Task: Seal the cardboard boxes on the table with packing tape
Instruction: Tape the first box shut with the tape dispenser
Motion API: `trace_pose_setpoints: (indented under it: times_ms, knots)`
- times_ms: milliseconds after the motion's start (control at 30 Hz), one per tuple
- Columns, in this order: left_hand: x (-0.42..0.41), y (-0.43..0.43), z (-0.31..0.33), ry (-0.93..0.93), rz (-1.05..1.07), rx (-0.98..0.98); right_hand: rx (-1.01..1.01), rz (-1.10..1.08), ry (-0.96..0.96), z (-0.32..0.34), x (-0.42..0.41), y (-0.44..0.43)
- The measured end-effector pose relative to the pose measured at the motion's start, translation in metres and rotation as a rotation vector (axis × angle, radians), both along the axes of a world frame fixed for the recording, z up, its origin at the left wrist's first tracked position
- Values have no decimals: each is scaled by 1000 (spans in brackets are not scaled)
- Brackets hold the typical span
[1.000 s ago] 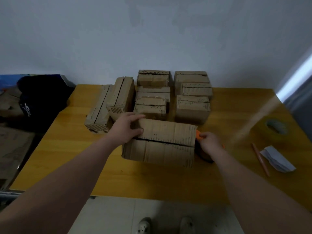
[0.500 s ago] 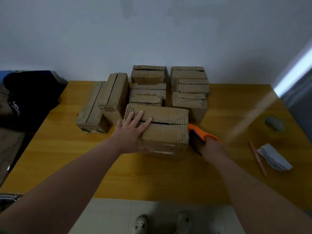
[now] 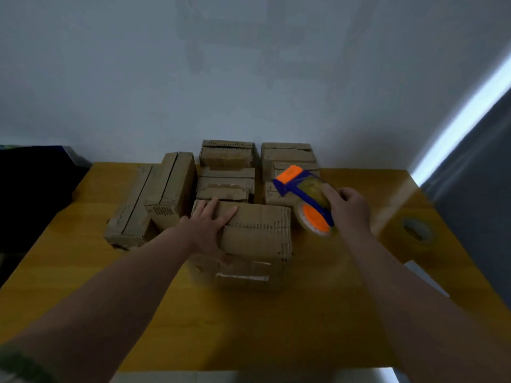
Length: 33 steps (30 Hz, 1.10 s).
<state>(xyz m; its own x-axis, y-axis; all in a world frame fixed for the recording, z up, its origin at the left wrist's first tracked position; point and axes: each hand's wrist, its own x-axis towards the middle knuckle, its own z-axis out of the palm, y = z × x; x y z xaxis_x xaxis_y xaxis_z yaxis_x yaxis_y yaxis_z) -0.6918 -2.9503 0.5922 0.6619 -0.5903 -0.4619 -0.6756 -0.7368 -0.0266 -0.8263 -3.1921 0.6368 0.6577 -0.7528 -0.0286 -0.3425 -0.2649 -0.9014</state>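
Observation:
A cardboard box (image 3: pixel 257 239) stands in the middle of the wooden table (image 3: pixel 276 327), its top seam running left to right and a strip of clear tape on its near face. My left hand (image 3: pixel 210 225) rests flat on the box's top left part, thumb down the near face. My right hand (image 3: pixel 349 208) grips a blue and orange tape dispenser (image 3: pixel 307 200), held in the air just right of and above the box's right end.
Several more cardboard boxes (image 3: pixel 226 172) crowd the table behind and left of the middle box. A spare roll of tape (image 3: pixel 417 232) lies at the right, with a white paper (image 3: pixel 423 275) nearer me. A dark bag (image 3: pixel 36 189) sits off the table's left edge.
My right hand has lifted the tape dispenser from table level beside the box up above its right end. The box has turned seam-up under my left hand, which now lies flat on top.

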Motion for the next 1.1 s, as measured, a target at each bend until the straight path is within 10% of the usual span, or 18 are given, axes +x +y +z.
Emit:
trace_pose_setpoints:
  times_ms: [633, 1100]
  knots:
    - [-32, -2, -3, 9, -103, -182, 321, 722, -49, 0, 24, 46]
    - [-38, 2, 0, 43, -37, -331, -211, 791, 76, -12, 7, 39]
